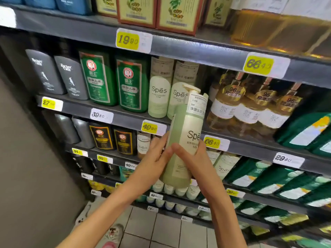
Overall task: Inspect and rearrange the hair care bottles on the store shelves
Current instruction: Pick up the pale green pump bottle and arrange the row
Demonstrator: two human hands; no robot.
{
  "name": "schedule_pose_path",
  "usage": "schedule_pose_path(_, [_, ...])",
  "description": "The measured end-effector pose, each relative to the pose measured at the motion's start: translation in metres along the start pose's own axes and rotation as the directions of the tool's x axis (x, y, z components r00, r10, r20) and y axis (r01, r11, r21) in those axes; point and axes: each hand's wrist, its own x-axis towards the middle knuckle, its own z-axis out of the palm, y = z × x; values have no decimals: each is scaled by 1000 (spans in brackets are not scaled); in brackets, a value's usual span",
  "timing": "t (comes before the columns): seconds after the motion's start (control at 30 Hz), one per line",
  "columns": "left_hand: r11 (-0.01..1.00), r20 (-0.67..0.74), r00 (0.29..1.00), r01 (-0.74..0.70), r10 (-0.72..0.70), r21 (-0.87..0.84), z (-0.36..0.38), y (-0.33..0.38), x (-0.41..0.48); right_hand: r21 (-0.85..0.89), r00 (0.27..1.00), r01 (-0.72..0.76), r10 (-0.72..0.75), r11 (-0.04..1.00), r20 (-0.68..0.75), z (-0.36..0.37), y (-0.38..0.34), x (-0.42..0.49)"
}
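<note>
Both hands are closed around the lower half of one pale green pump bottle [184, 140], held clear of the shelving: the left hand [155, 154] wraps its left side, the right hand [193, 158] its front and right side, thumbs meeting across the body. The bottle leans slightly to the right, pump head uppermost, label facing the wearer. Directly behind it, two matching bottles [159, 90] stand on the second shelf [125, 120], with green bottles [132, 85] to their left and amber bottles [249, 108] to their right. Judged stage: inspection, bottle not yet reshelved. Risks: the grip sits low while the pump end is high, so a quick tilt could let the bottle tip out of hand. On return, the pump could catch the shelf edge above, or the base could knock the neighbouring matching bottles over.
</note>
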Motion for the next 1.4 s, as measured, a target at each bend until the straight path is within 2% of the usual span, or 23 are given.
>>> schedule_pose_path(0.17, [994,88,996,-12,22,-110,14,-5,18,-27,973,64,-69,998,-221,-14,0,11])
schedule_pose_path(0.27, [998,117,993,-1,7,-55,10,-9,26,-75,928,110,-129,991,-349,-16,-3,26])
schedule_pose_path(0.4, [998,40,998,56,-54,-40,-7,-15,20,-249,830,162,-268,955,-490,-15,-11,49])
schedule_pose_path(0.5, [994,-65,994,80,-85,-73,-25,-20,6,-301,757,205,-346,931,-555,-16,-17,66])
schedule_pose_path(0.6, [992,-154,982,101,-112,-79,-42,-27,-3,-325,685,282,-427,903,-591,-15,-21,81])
schedule_pose_path(0.87, [977,-194,958,207,-211,-41,-58,-45,-20,-383,575,355,-522,853,-629,1,-1,110])
schedule_pose_path(0.93, [976,-204,955,218,-216,-16,-60,-48,-23,-423,554,305,-520,854,-650,4,0,117])
schedule_pose_path(1.0, [973,-228,947,231,-227,-11,-60,-53,-26,-480,527,183,-498,858,-689,5,1,123])
schedule_pose_path(1.13, [962,-223,936,266,-272,-54,-55,-61,-29,-502,531,188,-517,844,-671,6,-1,132])
schedule_pose_path(1.3, [960,-181,943,273,-279,-55,-47,-67,-33,-486,490,246,-540,839,-684,9,10,131])
schedule_pose_path(1.4, [962,-191,943,270,-273,-43,-50,-70,-34,-459,514,244,-515,854,-686,11,26,123])
